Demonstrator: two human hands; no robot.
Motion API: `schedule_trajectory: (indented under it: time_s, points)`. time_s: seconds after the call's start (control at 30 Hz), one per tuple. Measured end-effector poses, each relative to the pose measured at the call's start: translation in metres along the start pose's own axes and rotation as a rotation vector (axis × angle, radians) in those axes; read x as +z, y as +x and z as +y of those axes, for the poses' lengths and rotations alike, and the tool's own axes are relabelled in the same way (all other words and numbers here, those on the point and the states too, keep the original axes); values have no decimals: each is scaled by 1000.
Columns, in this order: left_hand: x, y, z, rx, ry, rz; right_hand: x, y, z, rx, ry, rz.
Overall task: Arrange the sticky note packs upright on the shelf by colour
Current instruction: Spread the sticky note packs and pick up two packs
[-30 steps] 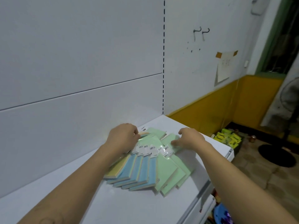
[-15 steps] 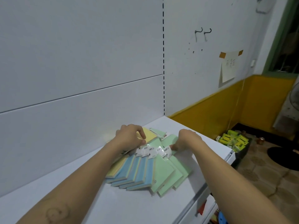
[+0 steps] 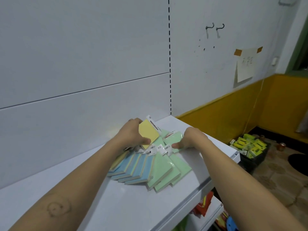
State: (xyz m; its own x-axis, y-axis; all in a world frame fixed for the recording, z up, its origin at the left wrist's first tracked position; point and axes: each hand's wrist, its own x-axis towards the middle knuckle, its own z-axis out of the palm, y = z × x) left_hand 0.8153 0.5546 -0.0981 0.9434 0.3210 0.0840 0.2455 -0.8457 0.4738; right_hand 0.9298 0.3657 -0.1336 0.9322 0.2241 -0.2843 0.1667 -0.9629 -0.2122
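A fan of sticky note packs lies flat on the white shelf (image 3: pixel 93 205): several blue packs (image 3: pixel 133 169), several green packs (image 3: pixel 164 170) and a yellow one (image 3: pixel 118 161) at the left end. My left hand (image 3: pixel 131 135) grips a yellow pack (image 3: pixel 149 133) and tilts it up off the pile, thumb on its lower edge. To the right, my right hand (image 3: pixel 191 139) holds a green pack (image 3: pixel 173 137) at the far end of the fan, fingers curled over it.
The shelf's white back panel (image 3: pixel 83 64) rises right behind the packs. The shelf's front edge (image 3: pixel 205 184) runs close to the fan on the right. Red packets (image 3: pixel 204 204) sit on a lower shelf. A black crate of yellow-green boxes (image 3: pixel 248 145) stands on the floor.
My left hand has lifted the yellow pack higher and tilted it up from the pile. My right hand stayed on the green packs, shifting slightly.
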Motion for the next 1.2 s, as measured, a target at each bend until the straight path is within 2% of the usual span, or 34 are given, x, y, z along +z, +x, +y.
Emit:
schedule_trajectory:
  time_s: [0.07, 0.13, 0.37, 0.5, 0.67, 0.93, 1.07, 1.2]
  points:
    - [-2, -6, 0, 18, -136, 28, -1, -4, 6, -22, 61, 108]
    - [-5, -12, 2, 15, -170, 67, -5, -6, 13, -24, 117, 184]
    - [-44, -26, 9, -9, -164, 23, -32, -21, 38, -28, 154, 200]
    - [-54, -35, 9, 1, -170, 58, -44, -29, 46, -141, 226, 321]
    - [-56, -47, 6, -20, -299, 202, -50, -35, 39, -282, 461, 441]
    - [-90, -73, -20, -88, -424, 369, -59, -43, -13, -467, 584, 424]
    - [-114, -102, -47, -135, -521, 437, -60, -54, -62, -587, 587, 412]
    - [-141, -141, -78, -216, -592, 590, -60, -71, -126, -728, 562, 382]
